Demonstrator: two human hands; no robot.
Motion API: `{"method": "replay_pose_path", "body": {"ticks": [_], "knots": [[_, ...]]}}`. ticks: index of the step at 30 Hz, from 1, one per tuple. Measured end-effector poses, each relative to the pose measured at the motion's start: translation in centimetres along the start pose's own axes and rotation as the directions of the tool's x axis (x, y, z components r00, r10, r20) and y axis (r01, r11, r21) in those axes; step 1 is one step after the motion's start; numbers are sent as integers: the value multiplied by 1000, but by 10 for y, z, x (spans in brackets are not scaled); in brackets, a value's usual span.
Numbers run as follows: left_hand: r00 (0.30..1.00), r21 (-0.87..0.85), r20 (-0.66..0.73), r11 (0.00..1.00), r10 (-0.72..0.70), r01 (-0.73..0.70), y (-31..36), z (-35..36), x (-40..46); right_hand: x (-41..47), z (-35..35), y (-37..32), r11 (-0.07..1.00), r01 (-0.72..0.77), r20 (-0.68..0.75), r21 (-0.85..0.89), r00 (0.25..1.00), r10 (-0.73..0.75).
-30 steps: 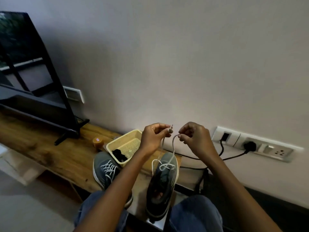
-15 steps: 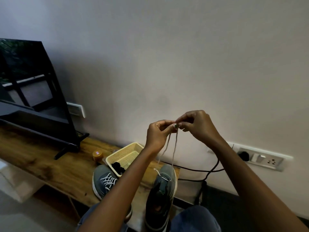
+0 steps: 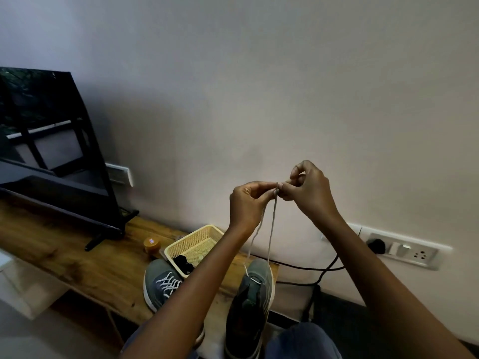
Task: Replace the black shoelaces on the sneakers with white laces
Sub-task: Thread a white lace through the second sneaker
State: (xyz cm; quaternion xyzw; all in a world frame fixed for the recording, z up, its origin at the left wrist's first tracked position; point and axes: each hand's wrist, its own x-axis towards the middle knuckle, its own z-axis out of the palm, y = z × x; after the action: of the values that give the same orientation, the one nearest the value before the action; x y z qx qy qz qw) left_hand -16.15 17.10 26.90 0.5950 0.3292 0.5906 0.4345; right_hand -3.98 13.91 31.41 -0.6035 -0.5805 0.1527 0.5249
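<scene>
Left hand [image 3: 247, 203] and right hand [image 3: 308, 189] raised together, each pinching an end of the white lace [image 3: 270, 229] rising from the toe eyelets of the right sneaker [image 3: 255, 294] (light, limp, likely slippery cord), best gripped at the stiff tips; left sneaker [image 3: 162, 283] already laced white.

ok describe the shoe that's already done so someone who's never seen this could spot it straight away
Find the long wooden bench under the TV, then the yellow mesh basket on it. The finished grey sneaker lies just in front of the basket; unlike the other sneaker, it has white laces criss-crossed.
</scene>
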Motion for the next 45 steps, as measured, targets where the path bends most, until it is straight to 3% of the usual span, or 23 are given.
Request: {"method": "replay_pose_path", "body": {"ticks": [3, 7, 11, 14, 17, 22, 31, 35, 37, 39, 42, 45], "knots": [[999, 65, -2, 997, 51, -51, 1, 2, 2, 0, 1, 1, 999, -7, -14, 35, 1000, 7], [999, 74, -31, 997, 25, -22, -1, -1, 9, -4, 2, 11, 977, -45, -8, 208, 999, 47], [997, 34, -80, 999, -17, 20, -2, -5, 14, -39, 31, 68, 995, -98, -75, 6, 992, 98], [997, 24, -77, 1000, -8, 9, -4, -8, 21, -83, 71, 115, 969, -110, 205, -220, 966, 157], [997, 15, -83, 1000, 4, -3, -4, -9, 26, -116, 111, 158, 910, -84, 443, -406, 853, 277], [995, 10, -88, 999, 44, -43, 1, -10, 38, -133, 151, 202, 725, -18, 521, -688, 684, 511], [987, 32, -65, 989, 147, -145, 12, -1, 59, -143, 180, 215, 665, 254, 658, -702, 588, 471], [986, 69, -94, 989, 137, -130, 8, -8, 65, -139, 181, 208, 706, 310, 728, -637, 543, 418], [989, 84, -94, 991, 113, -105, 1, -15, 63, -134, 179, 204, 814, 187, 742, -550, 557, 373], [991, 91, -90, 992, 98, -90, -4, -21, 61, -129, 176, 205, 898, -107, 627, -428, 680, 380], [994, 78, -71, 994, 87, -81, -4, -25, 61, -121, 176, 207, 865, -458, 372, -206, 781, 502], [996, 56, -38, 996, 76, -74, -1, -26, 60, -111, 180, 215, 819, -570, 215, -72, 793, 570]]}}
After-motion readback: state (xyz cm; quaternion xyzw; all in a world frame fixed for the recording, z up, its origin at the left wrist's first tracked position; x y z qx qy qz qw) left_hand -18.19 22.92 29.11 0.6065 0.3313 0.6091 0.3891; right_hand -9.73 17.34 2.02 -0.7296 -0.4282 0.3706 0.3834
